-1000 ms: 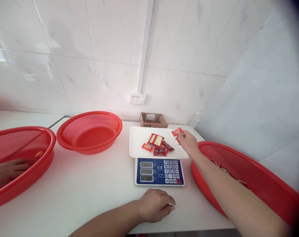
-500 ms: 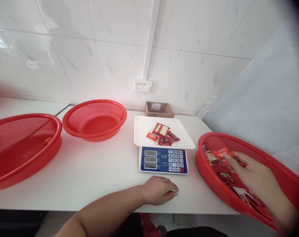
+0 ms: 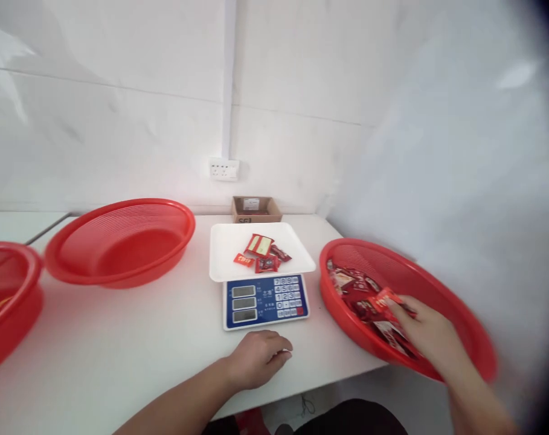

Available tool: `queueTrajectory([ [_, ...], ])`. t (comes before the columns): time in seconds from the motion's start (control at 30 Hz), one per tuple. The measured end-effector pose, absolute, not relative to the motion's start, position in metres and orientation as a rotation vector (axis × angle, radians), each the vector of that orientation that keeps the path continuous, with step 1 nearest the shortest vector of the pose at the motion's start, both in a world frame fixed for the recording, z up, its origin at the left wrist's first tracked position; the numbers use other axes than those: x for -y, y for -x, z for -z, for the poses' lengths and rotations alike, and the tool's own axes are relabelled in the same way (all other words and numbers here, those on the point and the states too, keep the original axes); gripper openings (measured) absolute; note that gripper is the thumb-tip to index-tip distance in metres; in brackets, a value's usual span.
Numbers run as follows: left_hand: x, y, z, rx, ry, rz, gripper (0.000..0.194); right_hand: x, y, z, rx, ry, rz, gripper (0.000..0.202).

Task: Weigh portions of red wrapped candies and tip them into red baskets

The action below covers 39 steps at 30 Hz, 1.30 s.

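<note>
My right hand point(image 3: 430, 329) is closed on a small red candy packet point(image 3: 383, 299) with yellowish print, above the red basket point(image 3: 333, 314) on the right. Several red and brown wrapped candies point(image 3: 358, 283) lie in that basket. On the table just in front of the digital scale point(image 3: 267, 300), my left hand point(image 3: 259, 357) rests in a loose curl; nothing shows in its fingers. The scale's white tray point(image 3: 224, 254) bears a larger red-and-cream packet point(image 3: 259, 244), a small orange-red packet point(image 3: 244, 260) and some dark red wrapped pieces point(image 3: 267, 264).
Left of the scale stands another red basket point(image 3: 120, 281), with a further red basket point(image 3: 18, 326) at the left edge. A small cardboard box point(image 3: 257, 208) sits behind the scale, against the wall under a power socket point(image 3: 224, 170). The table's front edge runs below my left hand.
The view has turned to the right, so everything sits further left. My right hand still grips the red packet over the basket. The left hand stays by the scale.
</note>
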<state>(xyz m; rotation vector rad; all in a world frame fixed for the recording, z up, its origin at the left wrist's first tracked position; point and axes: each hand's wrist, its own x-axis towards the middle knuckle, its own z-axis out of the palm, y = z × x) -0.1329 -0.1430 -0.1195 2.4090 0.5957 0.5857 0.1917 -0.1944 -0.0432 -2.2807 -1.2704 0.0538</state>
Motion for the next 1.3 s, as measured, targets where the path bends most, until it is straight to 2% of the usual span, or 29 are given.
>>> queueTrajectory([
  [0.2,0.138,0.130,0.122,-0.596,-2.330,-0.572,0.022,0.196,-0.192,0.034,1.242,2.283,0.027,0.030],
  [0.43,0.139,0.129,0.122,-0.615,-2.340,-0.549,0.022,0.204,-0.200,0.039,1.249,2.330,-0.079,0.031],
  [0.87,0.140,0.130,0.119,-0.623,-2.373,-0.543,0.021,0.181,-0.186,0.010,1.739,2.432,-0.273,0.022],
  [1.13,0.140,0.131,0.120,-0.638,-2.376,-0.564,0.020,0.159,-0.186,0.012,1.865,2.375,-0.255,0.020],
  [1.3,0.140,0.131,0.122,-0.594,-2.406,-0.564,0.019,0.148,-0.167,-0.002,1.752,2.320,-0.027,0.022],
])
